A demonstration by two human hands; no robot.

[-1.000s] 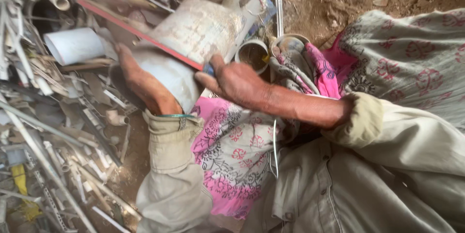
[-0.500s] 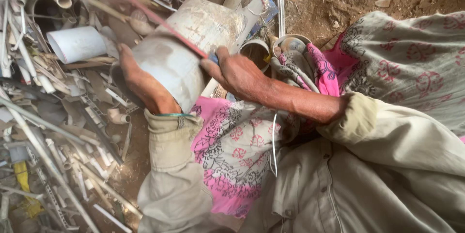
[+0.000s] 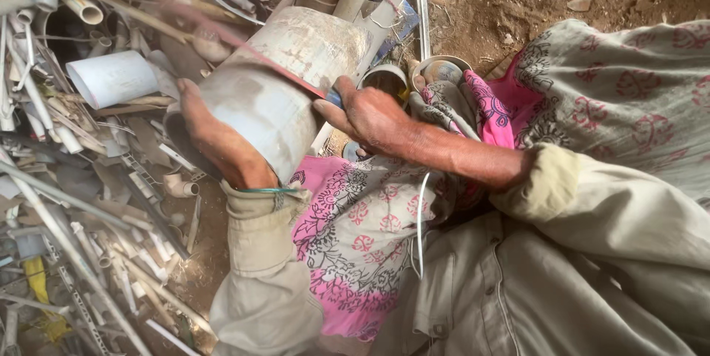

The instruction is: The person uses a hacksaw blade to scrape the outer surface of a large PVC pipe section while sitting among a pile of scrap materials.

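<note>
Bright, flat daylight, warm tone, soft shadows only in gaps of the pipe scrap pile [image 3: 81, 201]. No harsh glare; large grey pipe [image 3: 274, 97] slightly washed out. Thin red blade [image 3: 244, 49] smeared by motion blur. Mild softness and stretch at frame edges.

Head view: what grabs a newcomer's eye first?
The big grey plastic pipe at centre, steadied from the left by the left hand. Across it runs a thin red saw blade, motion-blurred, gripped by the right hand just right of the pipe. Below lies bright pink patterned cloth; a heap of scrap pipes fills the left.
</note>
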